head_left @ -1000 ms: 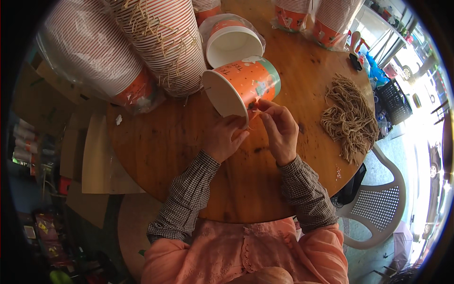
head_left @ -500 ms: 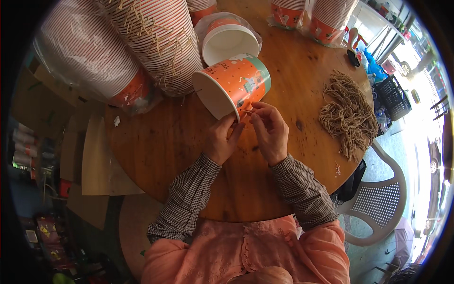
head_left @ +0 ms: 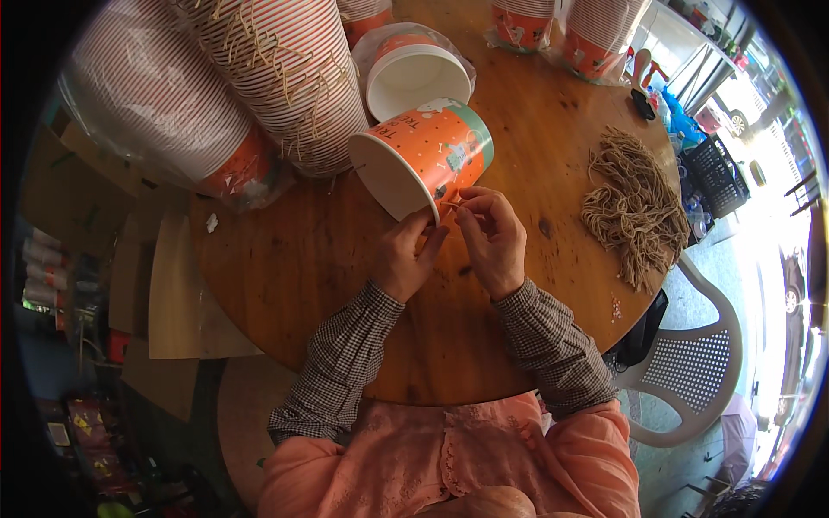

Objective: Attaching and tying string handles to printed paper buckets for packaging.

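Observation:
An orange paper bucket (head_left: pixel 429 148) with a green base band and printed figures lies on its side, its white mouth facing left and toward me. My left hand (head_left: pixel 404 259) grips its near rim, thumb and fingers closed on the edge. Just right of that rim, my right hand (head_left: pixel 494 242) pinches a thin cord (head_left: pixel 452 205) against the bucket's side. The fingers partly hide where the cord meets the wall. A small dark stick-like piece (head_left: pixel 357 166) shows at the far side of the mouth.
Tall nested bucket stacks rise at left, one with cord loops (head_left: pixel 285 78), another wrapped in plastic (head_left: pixel 155 95). Beyond my bucket lies a wrapped white-mouthed bucket (head_left: pixel 419 82). A heap of tan cord (head_left: pixel 635 207) rests on the round wooden table (head_left: pixel 337 345). A plastic chair (head_left: pixel 691 371) stands right.

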Tool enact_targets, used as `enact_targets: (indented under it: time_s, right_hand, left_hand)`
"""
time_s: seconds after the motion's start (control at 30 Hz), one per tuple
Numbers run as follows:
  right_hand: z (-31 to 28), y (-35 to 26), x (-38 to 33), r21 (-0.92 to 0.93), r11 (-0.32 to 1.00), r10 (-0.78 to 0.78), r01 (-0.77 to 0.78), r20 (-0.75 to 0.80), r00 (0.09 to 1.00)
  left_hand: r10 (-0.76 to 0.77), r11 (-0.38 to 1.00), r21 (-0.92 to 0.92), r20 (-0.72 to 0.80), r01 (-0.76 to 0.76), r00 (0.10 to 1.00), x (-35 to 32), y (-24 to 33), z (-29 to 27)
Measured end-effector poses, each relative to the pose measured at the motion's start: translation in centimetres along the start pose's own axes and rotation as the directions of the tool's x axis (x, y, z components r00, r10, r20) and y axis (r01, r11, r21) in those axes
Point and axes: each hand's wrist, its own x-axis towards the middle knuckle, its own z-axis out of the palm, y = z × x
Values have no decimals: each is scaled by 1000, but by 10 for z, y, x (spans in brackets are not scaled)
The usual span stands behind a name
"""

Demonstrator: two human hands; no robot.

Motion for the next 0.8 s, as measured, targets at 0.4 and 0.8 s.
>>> enact_targets:
  time_s: [0.4, 0.8]
  right_hand:
    - [0, -5, -1, -116, 993, -28, 31, 24, 999]
    - [4, -4, -3, -239, 965, -87, 103, 75, 993]
  left_hand:
    - [-68, 987, -147, -7, 67, 998, 0, 10, 3]
    - [-145, 962, -241, -45, 130, 988, 3, 8, 1]
